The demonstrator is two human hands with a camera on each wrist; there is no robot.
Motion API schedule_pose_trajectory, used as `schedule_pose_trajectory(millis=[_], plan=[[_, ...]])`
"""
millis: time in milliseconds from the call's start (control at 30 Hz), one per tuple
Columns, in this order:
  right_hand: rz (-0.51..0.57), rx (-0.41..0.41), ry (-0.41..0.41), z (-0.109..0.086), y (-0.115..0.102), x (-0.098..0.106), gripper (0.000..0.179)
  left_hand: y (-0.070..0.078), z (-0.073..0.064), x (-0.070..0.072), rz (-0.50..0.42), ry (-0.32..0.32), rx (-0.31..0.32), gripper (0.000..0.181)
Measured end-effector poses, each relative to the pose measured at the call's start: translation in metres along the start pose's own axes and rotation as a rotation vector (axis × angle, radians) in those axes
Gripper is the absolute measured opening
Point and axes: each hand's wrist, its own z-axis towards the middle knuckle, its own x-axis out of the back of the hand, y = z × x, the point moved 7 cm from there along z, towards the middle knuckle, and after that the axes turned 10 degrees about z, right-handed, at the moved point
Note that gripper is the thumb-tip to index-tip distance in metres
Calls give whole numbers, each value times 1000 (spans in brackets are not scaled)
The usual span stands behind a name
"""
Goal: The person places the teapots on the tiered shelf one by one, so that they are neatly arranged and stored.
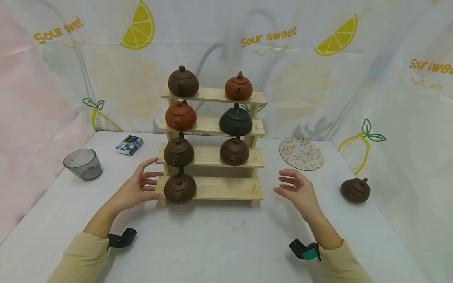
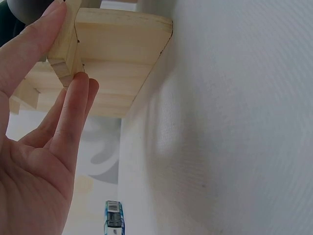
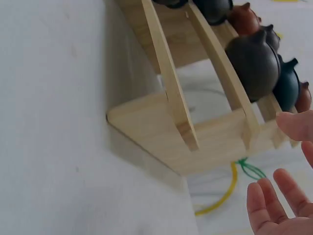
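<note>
A stepped wooden rack (image 1: 226,188) stands mid-table with several small clay teapots on its four shelves. My left hand (image 1: 136,188) is at the rack's left end, fingertips touching the ends of the lower shelves; in the left wrist view its fingers (image 2: 68,110) lie along the wood. Nearest to it, a dark brown teapot (image 1: 180,189) sits at the left of the bottom shelf. My right hand (image 1: 297,192) hovers right of the rack, apart from it, fingers loosely bent and holding nothing. Another brown teapot (image 1: 355,191) sits on the table farther right.
A grey transparent cup (image 1: 83,164) and a small blue-and-black box (image 1: 129,145) lie left of the rack. A round patterned mat (image 1: 301,154) is at the back right. Behind hangs a lemon-print cloth (image 1: 212,59). White cloth (image 1: 219,243) covers the table.
</note>
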Motion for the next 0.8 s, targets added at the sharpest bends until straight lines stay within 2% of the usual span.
schedule_pose_trajectory(millis=[367,567,800], plan=[[-6,11,122,-8,4,46,36,0,0,0,15,-2,-1,108],[17,-15,192,-10,10,67,37,0,-1,0,11,-6,8,108],[58,-52,314,-15,12,93,40,1,-1,0,1,-5,3,107]])
